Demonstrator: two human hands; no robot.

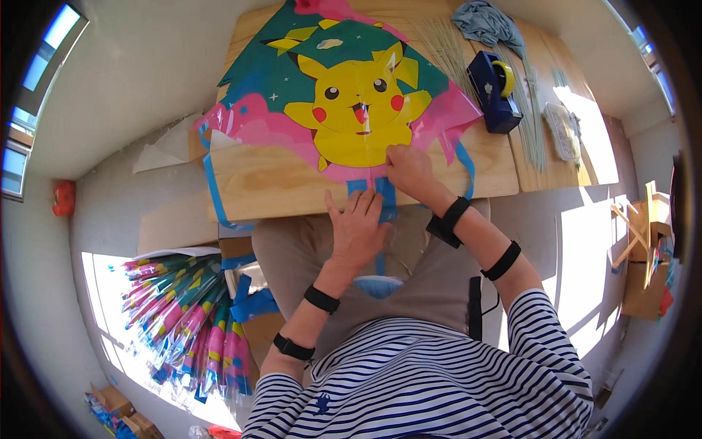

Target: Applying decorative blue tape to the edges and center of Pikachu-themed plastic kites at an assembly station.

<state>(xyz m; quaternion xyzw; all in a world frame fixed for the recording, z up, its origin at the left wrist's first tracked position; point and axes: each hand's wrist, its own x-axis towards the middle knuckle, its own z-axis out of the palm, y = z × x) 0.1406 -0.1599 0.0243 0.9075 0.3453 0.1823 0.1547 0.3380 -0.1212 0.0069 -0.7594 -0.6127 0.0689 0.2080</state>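
A kite (270, 135) of thin plastic film lies spread on the wooden table, printed green and pink with a yellow cartoon animal. A crease or thin rod seems to run down its middle. Blue tails (213, 186) trail from its side corners, and a wider blue strip (387, 194) hangs from its lower end over the table edge. My left hand (358, 228) rests there with fingers stretched out, their tips on the kite's lower tip. Just right of it, my right hand (411, 173) is curled closed against the kite's bottom edge; what its fingers pinch is hidden.
To the right stand a dark blue tape dispenser (493, 95) with yellow tape, bundles of thin pale rods (530, 110) and a clear plastic box (561, 132). A grey-blue cloth (488, 28) lies at the back. Many folded kites (190, 314) are piled at lower left.
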